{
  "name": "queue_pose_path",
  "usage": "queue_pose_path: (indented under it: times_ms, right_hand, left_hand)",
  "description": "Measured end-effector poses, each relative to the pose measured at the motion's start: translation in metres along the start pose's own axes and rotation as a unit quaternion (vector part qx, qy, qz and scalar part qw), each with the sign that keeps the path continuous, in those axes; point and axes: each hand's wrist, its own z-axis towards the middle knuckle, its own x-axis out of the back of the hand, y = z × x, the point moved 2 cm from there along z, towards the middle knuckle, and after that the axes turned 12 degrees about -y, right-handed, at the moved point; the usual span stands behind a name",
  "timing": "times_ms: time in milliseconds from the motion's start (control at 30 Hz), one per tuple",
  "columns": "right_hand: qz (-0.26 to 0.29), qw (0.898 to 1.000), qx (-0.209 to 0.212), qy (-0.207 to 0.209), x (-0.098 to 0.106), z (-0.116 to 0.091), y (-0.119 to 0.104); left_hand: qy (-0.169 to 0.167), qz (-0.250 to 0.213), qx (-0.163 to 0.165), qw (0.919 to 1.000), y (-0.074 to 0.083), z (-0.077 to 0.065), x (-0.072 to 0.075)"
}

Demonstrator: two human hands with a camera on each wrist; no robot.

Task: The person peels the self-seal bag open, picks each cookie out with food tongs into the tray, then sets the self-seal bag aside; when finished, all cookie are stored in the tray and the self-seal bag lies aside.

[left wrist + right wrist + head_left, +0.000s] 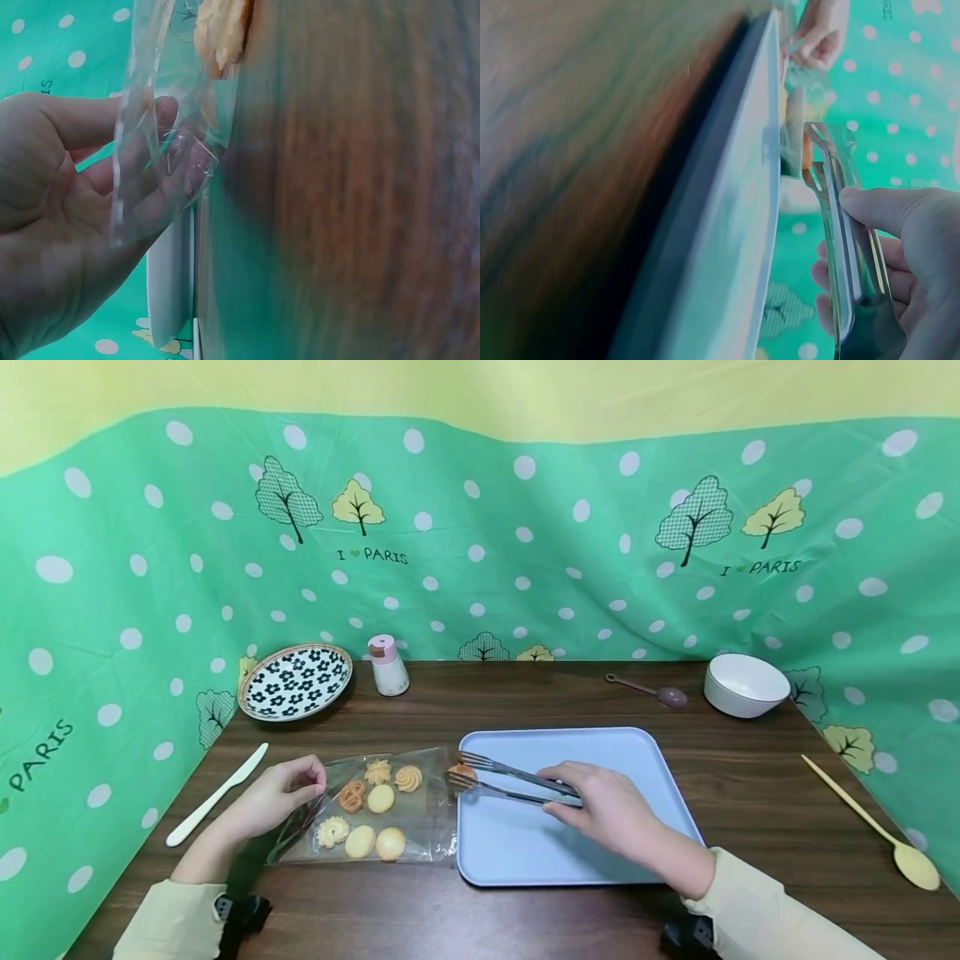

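Observation:
A clear plastic bag (pixel 408 847) of several cookies lies on the table, its left end raised. My left hand (pixel 281 793) holds that end, and in the left wrist view the fingers (pixel 176 176) show through the film. My right hand (pixel 607 802) grips metal tongs (pixel 525 783) between thumb and fingers. Between the tong tips is a brown-orange cookie (pixel 462 772), at the left edge of the blue tray (pixel 573 860), beside the bag's right end. In the right wrist view the tongs (pixel 844 232) stand close over the tray's edge.
A white knife (pixel 217 793) lies left of my left hand. Along the back stand a flower-patterned plate (pixel 296 683), a pink-capped shaker (pixel 388 667), a small brown spoon (pixel 670 696) and a white bowl (pixel 746 687). A long wooden spoon (pixel 913 864) lies at the right edge.

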Motion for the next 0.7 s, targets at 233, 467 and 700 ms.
queue_pose_path:
  times_ms: [233, 467, 700]
  right_hand:
    - [-0.014, 0.999, -0.03, 0.017, 0.005, -0.004, 0.02]
    - [-0.021, 0.998, -0.054, 0.014, -0.002, 0.0, 0.033]
    - [-0.025, 0.998, -0.061, 0.005, -0.005, 0.003, 0.039]
  left_hand:
    - [-0.005, 0.003, 0.007, 1.0, 0.001, -0.001, 0.0]
    - [-0.008, 0.001, 0.012, 0.9999, 0.001, -0.001, 0.001]
    - [-0.007, 0.0, 0.013, 0.9999, 0.003, 0.0, 0.0]
